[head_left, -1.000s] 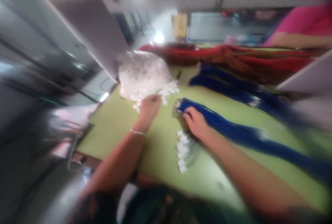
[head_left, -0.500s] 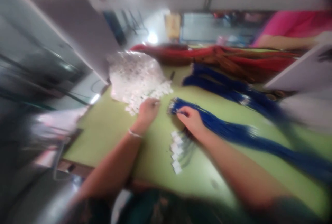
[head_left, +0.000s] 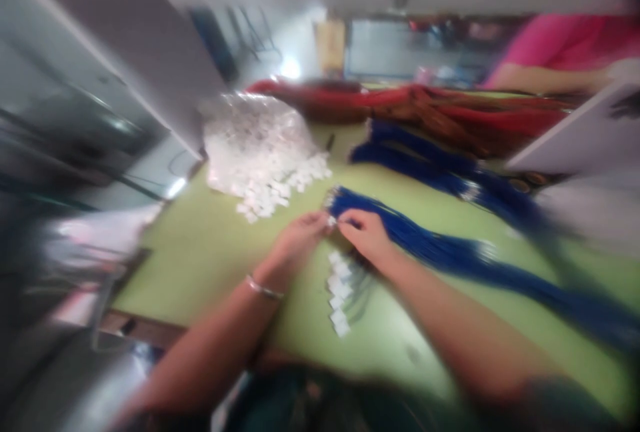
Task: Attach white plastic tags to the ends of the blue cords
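My left hand [head_left: 304, 235] pinches a small white connector [head_left: 331, 221] at its fingertips, just left of my right hand [head_left: 364, 229]. The right fingers are closed on the end of a blue wire, which is mostly hidden by them. Right behind that hand lies a long bundle of blue wires [head_left: 430, 242] with tips at its left end. Below the hands, several white connectors [head_left: 339, 295] with wires lie in a slanting column. Loose white connectors [head_left: 267, 195] spill from a clear plastic bag [head_left: 250, 132] beyond my left hand. Blur hides fine detail.
The green tabletop [head_left: 190, 265] has its edge at left and front. More blue wire bundles [head_left: 415, 159] lie behind, then red and brown wire bundles [head_left: 400, 102]. A grey panel [head_left: 585, 129] stands at right. Across the table is a person in a pink sleeve [head_left: 550, 45].
My left hand has moved right and towards me from the loose connectors, bringing a white connector to my right fingertips. My right hand has stayed nearly in place.
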### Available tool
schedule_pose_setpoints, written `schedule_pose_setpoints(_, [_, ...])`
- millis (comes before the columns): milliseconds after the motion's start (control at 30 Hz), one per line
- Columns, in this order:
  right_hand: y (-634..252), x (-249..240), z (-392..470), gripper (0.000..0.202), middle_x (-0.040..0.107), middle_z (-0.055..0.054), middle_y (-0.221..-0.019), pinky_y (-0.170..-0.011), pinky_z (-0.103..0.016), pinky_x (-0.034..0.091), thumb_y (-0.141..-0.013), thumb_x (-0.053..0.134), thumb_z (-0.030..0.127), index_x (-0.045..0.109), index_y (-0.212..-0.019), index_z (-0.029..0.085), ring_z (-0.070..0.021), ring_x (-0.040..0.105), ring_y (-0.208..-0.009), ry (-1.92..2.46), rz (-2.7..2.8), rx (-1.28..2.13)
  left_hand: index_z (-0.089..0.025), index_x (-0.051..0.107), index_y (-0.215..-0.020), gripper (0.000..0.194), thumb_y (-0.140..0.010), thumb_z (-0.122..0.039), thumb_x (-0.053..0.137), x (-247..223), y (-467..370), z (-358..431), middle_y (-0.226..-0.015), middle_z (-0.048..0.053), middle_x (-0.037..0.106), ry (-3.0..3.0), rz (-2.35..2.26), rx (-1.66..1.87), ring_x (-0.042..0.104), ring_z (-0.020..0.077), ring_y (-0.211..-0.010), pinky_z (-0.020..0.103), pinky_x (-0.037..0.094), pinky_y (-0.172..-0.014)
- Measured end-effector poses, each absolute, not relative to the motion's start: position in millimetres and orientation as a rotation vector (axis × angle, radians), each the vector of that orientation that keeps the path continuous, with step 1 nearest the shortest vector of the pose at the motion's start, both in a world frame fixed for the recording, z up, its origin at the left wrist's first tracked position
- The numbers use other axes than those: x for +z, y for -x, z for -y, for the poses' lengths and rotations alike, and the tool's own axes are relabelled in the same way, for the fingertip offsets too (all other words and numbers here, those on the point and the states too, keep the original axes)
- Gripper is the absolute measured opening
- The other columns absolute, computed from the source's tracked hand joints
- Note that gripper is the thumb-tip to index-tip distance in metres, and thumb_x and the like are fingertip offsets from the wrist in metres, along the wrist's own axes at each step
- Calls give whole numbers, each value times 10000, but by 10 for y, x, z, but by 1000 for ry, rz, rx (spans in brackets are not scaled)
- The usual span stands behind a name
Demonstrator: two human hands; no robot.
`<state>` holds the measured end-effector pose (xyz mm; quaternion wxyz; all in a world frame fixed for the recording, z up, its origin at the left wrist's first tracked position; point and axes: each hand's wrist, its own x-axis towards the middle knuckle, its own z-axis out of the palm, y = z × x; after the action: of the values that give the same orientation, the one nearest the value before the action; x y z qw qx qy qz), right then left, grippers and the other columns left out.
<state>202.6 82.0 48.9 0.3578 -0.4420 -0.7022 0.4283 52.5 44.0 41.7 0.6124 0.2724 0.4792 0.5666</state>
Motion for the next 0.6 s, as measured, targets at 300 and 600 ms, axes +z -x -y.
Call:
schedule_pose_setpoints(300, [-2041,476,-805,125,523,26,-551,-503,-208,314,-696,510,231,558,-597,172,-95,418,-527,1169,1897,1064,-150,698,-773,190,-680,-307,749,293,-440,-426,-712,20,664,-929,-1268,1279,580,95,-671,240,477,-717])
schedule_pose_setpoints(600, [-2092,396,-837,121,589,4,-601,-545,-219,341,-694,534,231,627,-664,161,-107,460,-562,1160,2003,979,-178,719,-792,139,-682,-263,720,295,-523,-408,-787,44,715,-1070,-1469,1259,633,150,-718,293,523,-736])
